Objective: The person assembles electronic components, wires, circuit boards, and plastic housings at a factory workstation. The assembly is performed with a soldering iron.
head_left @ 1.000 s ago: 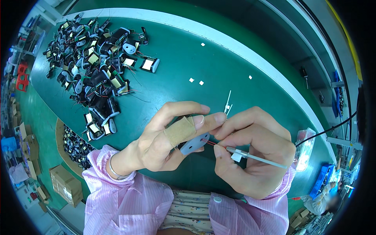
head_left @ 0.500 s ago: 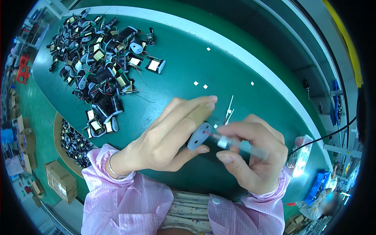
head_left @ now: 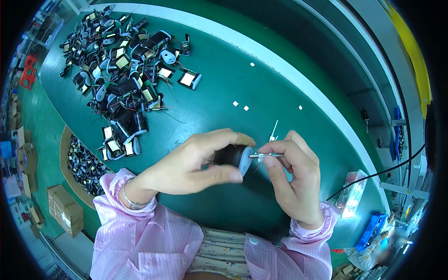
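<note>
My left hand (head_left: pixel 182 165) is wrapped round a black rounded housing (head_left: pixel 226 156) with a pale grey oval end cap (head_left: pixel 246 162) facing right. Between the thumb and fingers of my right hand (head_left: pixel 298 175) is a thin metal-looking rod with a pale collar (head_left: pixel 260 156). Its left tip meets the end cap or lies just in front of it; I cannot tell which. A fine wire hangs near the cap. Just beyond my right fingers, a thin white stick-like piece (head_left: pixel 274 131) lies on the green table (head_left: pixel 205 107).
Many similar black units lie in a heap (head_left: pixel 123 88) at the far left. Small white squares (head_left: pixel 235 103) are scattered mid-table. A clear plastic box (head_left: pixel 351 192) stands at right, near a black cable (head_left: pixel 378 165). A cardboard box (head_left: pixel 67 210) sits lower left.
The housing has turned, so its black side now shows and its cap faces right. My right hand has moved slightly left, bringing the rod level with and up to the cap.
</note>
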A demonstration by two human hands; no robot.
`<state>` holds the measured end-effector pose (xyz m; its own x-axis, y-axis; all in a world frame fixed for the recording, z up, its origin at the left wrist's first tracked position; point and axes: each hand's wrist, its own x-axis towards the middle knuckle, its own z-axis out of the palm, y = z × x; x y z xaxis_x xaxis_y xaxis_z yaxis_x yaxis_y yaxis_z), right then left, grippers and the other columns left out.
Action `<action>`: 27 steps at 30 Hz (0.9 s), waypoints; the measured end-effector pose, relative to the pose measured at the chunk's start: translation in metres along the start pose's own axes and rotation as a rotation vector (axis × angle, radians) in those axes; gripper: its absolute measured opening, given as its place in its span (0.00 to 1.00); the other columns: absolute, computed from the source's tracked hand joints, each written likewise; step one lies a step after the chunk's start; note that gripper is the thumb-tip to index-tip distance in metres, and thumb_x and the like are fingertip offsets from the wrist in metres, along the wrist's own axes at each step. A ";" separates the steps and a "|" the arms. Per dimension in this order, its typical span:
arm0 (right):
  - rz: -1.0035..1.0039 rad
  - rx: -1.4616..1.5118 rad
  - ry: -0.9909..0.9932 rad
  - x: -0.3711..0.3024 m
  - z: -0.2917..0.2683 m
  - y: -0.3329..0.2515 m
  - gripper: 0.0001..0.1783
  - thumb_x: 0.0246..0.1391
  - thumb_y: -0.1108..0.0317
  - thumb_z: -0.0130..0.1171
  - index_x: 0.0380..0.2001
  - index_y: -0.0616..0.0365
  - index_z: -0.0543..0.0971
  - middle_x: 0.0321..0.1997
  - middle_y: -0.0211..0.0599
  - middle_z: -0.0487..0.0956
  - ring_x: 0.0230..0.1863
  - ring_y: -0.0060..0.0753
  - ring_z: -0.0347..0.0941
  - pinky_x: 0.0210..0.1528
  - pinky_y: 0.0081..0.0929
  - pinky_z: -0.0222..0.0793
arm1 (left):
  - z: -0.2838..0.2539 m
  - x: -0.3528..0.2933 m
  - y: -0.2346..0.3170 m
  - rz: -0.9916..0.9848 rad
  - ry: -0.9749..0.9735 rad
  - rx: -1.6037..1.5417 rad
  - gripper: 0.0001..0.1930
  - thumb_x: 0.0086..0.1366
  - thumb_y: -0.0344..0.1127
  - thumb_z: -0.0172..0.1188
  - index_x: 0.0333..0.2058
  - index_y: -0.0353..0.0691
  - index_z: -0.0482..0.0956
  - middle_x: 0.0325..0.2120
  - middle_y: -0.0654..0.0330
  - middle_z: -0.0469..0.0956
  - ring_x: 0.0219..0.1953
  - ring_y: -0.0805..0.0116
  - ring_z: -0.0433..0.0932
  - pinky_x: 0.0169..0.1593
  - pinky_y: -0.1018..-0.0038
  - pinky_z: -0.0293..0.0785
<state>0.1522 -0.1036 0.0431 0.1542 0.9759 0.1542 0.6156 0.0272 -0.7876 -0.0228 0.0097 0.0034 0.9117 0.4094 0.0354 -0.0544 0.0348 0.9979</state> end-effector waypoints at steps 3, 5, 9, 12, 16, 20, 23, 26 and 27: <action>-0.055 -0.045 0.010 0.001 0.002 0.010 0.07 0.49 0.81 0.60 0.33 0.63 0.79 0.22 0.37 0.68 0.18 0.31 0.67 0.19 0.25 0.60 | 0.005 0.000 -0.003 -0.063 0.106 -0.220 0.21 0.58 0.21 0.62 0.50 0.24 0.71 0.42 0.55 0.75 0.42 0.71 0.75 0.47 0.75 0.72; -0.086 -0.079 -0.004 0.001 0.001 0.012 0.06 0.49 0.80 0.61 0.32 0.63 0.79 0.22 0.39 0.67 0.18 0.33 0.67 0.19 0.26 0.60 | 0.007 -0.001 -0.011 -0.070 0.095 -0.250 0.19 0.57 0.19 0.62 0.48 0.24 0.73 0.41 0.55 0.76 0.42 0.71 0.76 0.48 0.75 0.73; 0.080 0.156 0.007 0.000 0.010 0.024 0.06 0.44 0.81 0.62 0.29 0.64 0.79 0.20 0.40 0.66 0.17 0.37 0.65 0.19 0.29 0.59 | 0.017 -0.001 -0.019 0.039 0.190 -0.207 0.15 0.57 0.18 0.61 0.44 0.27 0.75 0.35 0.55 0.77 0.37 0.71 0.78 0.40 0.74 0.74; -0.125 -0.149 0.186 -0.006 0.023 0.011 0.09 0.39 0.83 0.63 0.28 0.64 0.79 0.19 0.38 0.66 0.17 0.36 0.64 0.18 0.29 0.57 | 0.027 0.004 -0.022 0.308 0.397 0.458 0.17 0.47 0.19 0.68 0.38 0.29 0.76 0.28 0.53 0.76 0.26 0.63 0.77 0.27 0.72 0.71; -0.172 -0.117 0.180 -0.010 0.012 0.014 0.14 0.31 0.84 0.63 0.27 0.63 0.78 0.18 0.35 0.63 0.16 0.36 0.62 0.17 0.30 0.55 | 0.015 -0.004 -0.008 0.161 0.179 0.113 0.17 0.46 0.18 0.69 0.38 0.25 0.78 0.29 0.51 0.79 0.28 0.70 0.77 0.30 0.78 0.71; -0.294 -0.252 0.220 -0.009 0.020 0.018 0.14 0.32 0.84 0.63 0.28 0.63 0.77 0.17 0.35 0.62 0.17 0.38 0.61 0.18 0.32 0.54 | 0.020 0.006 -0.011 0.285 0.276 0.417 0.17 0.47 0.21 0.70 0.38 0.26 0.78 0.30 0.50 0.78 0.30 0.71 0.78 0.32 0.79 0.72; -0.292 -0.208 0.183 0.003 0.010 0.031 0.13 0.35 0.83 0.63 0.29 0.64 0.78 0.18 0.37 0.65 0.18 0.39 0.63 0.20 0.32 0.57 | 0.007 0.009 -0.011 0.214 0.220 0.406 0.21 0.49 0.25 0.71 0.43 0.28 0.77 0.32 0.50 0.78 0.33 0.65 0.79 0.37 0.76 0.74; -0.065 -0.224 0.186 0.027 -0.014 0.057 0.11 0.43 0.78 0.63 0.33 0.67 0.79 0.25 0.44 0.73 0.22 0.44 0.69 0.24 0.32 0.63 | -0.008 0.028 -0.018 0.246 0.234 0.736 0.31 0.53 0.27 0.66 0.56 0.32 0.67 0.47 0.47 0.73 0.50 0.49 0.73 0.53 0.64 0.69; 0.022 -0.271 0.284 0.034 -0.022 0.071 0.11 0.46 0.76 0.63 0.35 0.67 0.79 0.28 0.47 0.76 0.25 0.46 0.71 0.27 0.33 0.66 | -0.014 0.034 -0.017 0.281 0.292 0.963 0.34 0.54 0.26 0.65 0.59 0.33 0.63 0.53 0.46 0.69 0.56 0.45 0.68 0.59 0.60 0.65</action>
<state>0.2183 -0.0733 0.0057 0.3537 0.8759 0.3281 0.7856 -0.0879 -0.6124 0.0034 0.0356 -0.0131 0.7755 0.4991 0.3867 0.2154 -0.7849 0.5810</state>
